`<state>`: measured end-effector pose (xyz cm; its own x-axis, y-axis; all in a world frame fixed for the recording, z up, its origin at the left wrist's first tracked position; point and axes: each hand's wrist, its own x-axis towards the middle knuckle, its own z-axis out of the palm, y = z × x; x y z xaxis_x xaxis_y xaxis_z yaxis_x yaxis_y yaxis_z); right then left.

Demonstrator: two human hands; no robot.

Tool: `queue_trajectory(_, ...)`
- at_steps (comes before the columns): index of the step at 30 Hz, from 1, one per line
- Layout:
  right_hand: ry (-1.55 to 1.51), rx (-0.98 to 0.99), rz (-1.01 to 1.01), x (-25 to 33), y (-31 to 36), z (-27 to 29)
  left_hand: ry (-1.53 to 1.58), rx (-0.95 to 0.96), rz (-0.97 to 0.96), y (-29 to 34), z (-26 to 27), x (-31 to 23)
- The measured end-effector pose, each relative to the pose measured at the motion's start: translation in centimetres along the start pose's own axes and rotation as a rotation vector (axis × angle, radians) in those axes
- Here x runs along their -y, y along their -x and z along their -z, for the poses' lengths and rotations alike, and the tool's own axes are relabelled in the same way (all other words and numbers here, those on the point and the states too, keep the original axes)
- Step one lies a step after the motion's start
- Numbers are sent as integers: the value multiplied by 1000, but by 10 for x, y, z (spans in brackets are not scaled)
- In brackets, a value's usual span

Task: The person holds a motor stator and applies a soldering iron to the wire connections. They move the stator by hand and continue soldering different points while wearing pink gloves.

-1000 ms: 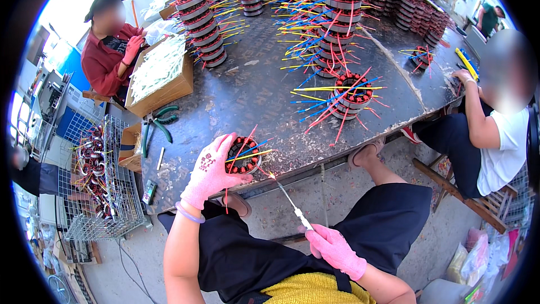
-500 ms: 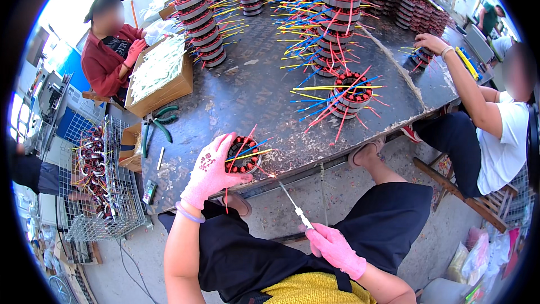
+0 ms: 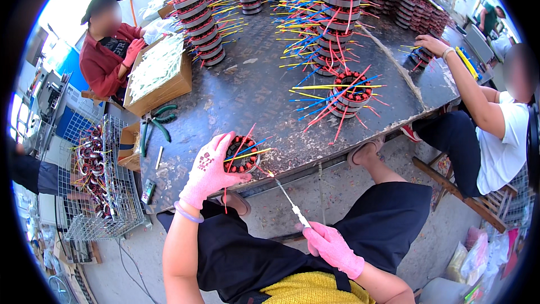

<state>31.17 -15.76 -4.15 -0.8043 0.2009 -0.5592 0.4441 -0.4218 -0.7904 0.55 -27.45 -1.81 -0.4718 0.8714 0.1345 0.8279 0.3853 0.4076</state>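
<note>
My left hand, in a pink glove, is closed round the left side of a motor stator at the table's front edge. The stator is a dark ring with red inside, and red, blue and yellow leads stick out of it. My right hand, also gloved in pink, grips the white handle of a thin metal wand over my lap. A small orange glow shows at the wand's tip, close to a short red lead on the stator's right side. The wand's exact kind is unclear.
Another stator stands on the table, before tall stator stacks. Green-handled pliers, a white stick and a carton of white strips are at left. A wire basket holds wound parts. Co-workers sit at both sides.
The wand's tip has shifted slightly up and left, toward the stator, and its orange glow looks larger. My left hand and the stator have barely moved.
</note>
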Motion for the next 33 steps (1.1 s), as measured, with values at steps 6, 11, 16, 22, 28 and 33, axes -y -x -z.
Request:
queue_trajectory(6,28,-9,12,-2,-1,2,-13,-13,-1,1,-2,0)
queue_trajectory(11,8,-7,16,-5,-2,3,-17,-7,-7,1,-1,0)
queue_trajectory(16,-15,-5,24,-8,-3,4,-13,4,-7,0,-1,-1)
queue_trajectory(22,-22,-18,2,0,2,1,-5,-8,4,2,0,-2)
queue_trajectory(28,-36,-11,4,0,0,0,6,3,10,1,1,-3)
queue_trajectory(33,-41,-2,10,-3,-1,1,0,7,6,1,1,-3)
